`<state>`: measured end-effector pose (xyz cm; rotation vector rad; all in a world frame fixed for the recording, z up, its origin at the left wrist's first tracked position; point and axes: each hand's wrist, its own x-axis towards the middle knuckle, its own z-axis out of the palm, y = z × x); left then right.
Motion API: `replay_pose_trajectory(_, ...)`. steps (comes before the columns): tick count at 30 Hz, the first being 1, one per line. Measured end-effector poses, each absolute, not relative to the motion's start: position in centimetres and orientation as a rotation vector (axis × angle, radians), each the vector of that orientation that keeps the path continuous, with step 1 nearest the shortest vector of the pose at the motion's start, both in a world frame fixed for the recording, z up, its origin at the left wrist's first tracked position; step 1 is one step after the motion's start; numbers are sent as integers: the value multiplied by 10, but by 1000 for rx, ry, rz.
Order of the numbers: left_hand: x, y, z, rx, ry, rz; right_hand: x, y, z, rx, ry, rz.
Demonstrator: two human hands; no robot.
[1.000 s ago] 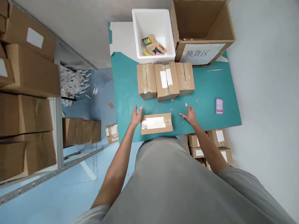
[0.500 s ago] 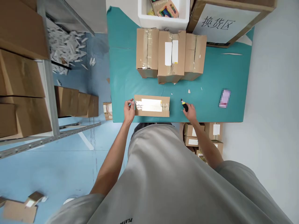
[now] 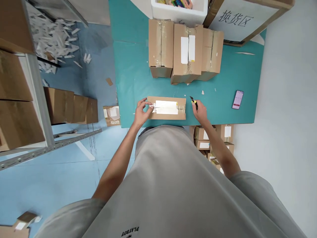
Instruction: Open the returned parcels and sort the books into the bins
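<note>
A small flat cardboard box (image 3: 183, 114) lies near the table's front edge, with a white label (image 3: 167, 110) and clear tape over its top. My left hand (image 3: 143, 110) is at the box's left end, thumb and forefinger pinched together over the taped edge. Whatever is between those fingertips is too small to make out. To the right of the box, my right hand (image 3: 201, 111) is closed around a black and yellow utility knife (image 3: 195, 103). The knife's tip points up and left, apart from the box.
Three taped cartons (image 3: 187, 69) stand farther back on the green table (image 3: 133, 79). Behind them are a white bin (image 3: 179, 15) and a large labelled box (image 3: 237, 19). A phone (image 3: 238, 99) lies at the right. Shelving with boxes (image 3: 18, 122) is on the left.
My left hand has moved right onto the end of the box, and its fingertips have come together there. My right hand still holds the knife, its tip turned more leftward. The view has shifted slightly.
</note>
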<state>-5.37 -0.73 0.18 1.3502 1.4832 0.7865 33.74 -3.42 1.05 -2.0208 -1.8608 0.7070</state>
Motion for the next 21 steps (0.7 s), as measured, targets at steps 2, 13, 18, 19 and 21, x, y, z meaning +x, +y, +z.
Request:
replay_pose_trajectory(2,-59,-6,-3,1366,1432,787,314,-30,32,-1969,-1999,691)
replay_pose_trajectory(13,-76,-7,-27,1415,1159,689,182,-2,98,-1814,-2939,816)
replay_pose_trajectory(18,-84,-1,-40,1377,1035,655,161,12,101,-1875,-3018,785)
replay_pose_trajectory(19,-84,-1,-42,1366,1024,654,159,14,101,-1889,-3020,781)
replay_pose_trajectory(21,-84,0,-46,1349,1006,655,155,18,101,-1914,-3026,777)
